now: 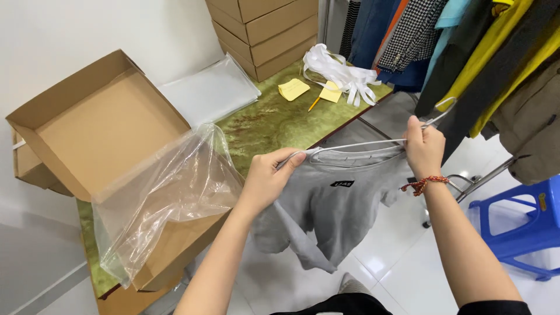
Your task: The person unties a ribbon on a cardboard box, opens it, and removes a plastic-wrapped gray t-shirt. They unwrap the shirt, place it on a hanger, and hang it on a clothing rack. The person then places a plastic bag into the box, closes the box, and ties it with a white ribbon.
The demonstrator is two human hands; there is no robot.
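A grey T-shirt (335,204) with a small black label hangs on a thin metal hanger (361,144) in front of me. My left hand (269,178) pinches the shirt's collar and shoulder at the hanger's left end. My right hand (424,149), with a red cord bracelet on the wrist, grips the hanger near its hook at the right end. The shirt hangs limp above the white floor, to the right of the table.
An open cardboard box (99,125) with a clear plastic bag (166,198) draped over it sits on the green table (274,116). Farther back lie stacked cartons (265,32), yellow notes, white straps (338,73). Clothes hang on a rack (466,52); a blue stool (522,224) stands right.
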